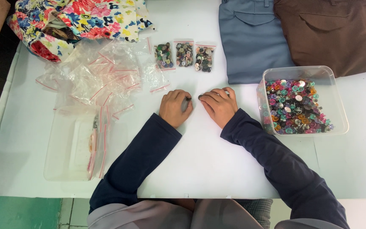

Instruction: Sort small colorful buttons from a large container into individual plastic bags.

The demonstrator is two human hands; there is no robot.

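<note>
Your left hand (175,107) and right hand (219,106) rest loosely curled on the white table (200,161), grasping nothing visible, below three small button-filled zip bags (184,55), beside the clear button tub (301,101).

Both arms wear long, dark navy sleeves of a soft, matte cloth that end in plain cuffs at the wrists, leaving the left hand (175,107) and the right hand (219,106) bare. The sleeves crease loosely along the forearms and widen toward the elbows. At six o'clock, along the bottom edge, a pale grey-mauve garment drapes in smooth folds over the lap, and a strip of grey checked cloth shows just beside it at about five o'clock.
</note>
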